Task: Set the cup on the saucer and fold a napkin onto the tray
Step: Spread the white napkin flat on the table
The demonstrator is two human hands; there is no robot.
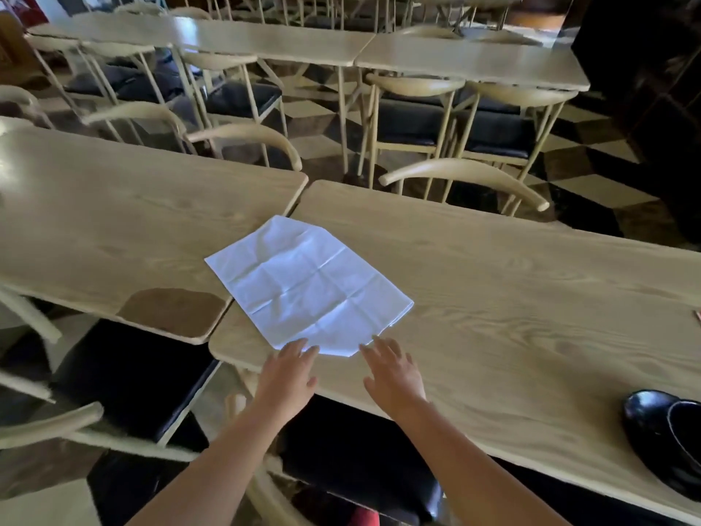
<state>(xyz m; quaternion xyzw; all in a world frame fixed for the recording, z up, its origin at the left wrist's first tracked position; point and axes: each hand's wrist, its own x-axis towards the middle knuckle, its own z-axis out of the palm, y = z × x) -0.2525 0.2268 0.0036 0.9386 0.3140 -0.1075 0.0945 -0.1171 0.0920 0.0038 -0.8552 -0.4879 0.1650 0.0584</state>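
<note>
A white cloth napkin (309, 284) lies spread flat and creased on the light wooden table (493, 298), turned like a diamond, with its left part lying across the gap to the neighbouring table. My left hand (286, 377) rests at the napkin's near edge, fingers apart, fingertips touching the cloth. My right hand (394, 373) hovers just right of the near corner, fingers spread, holding nothing. At the right edge of the table sits a glossy black dish (662, 430), cut off by the frame; I cannot tell if it is the saucer or the tray. No cup is in view.
A second wooden table (132, 229) butts against the left. Wooden chairs with black seats (455, 176) stand along the far side and under the near edge. More tables and chairs fill the room behind, over a checkered floor.
</note>
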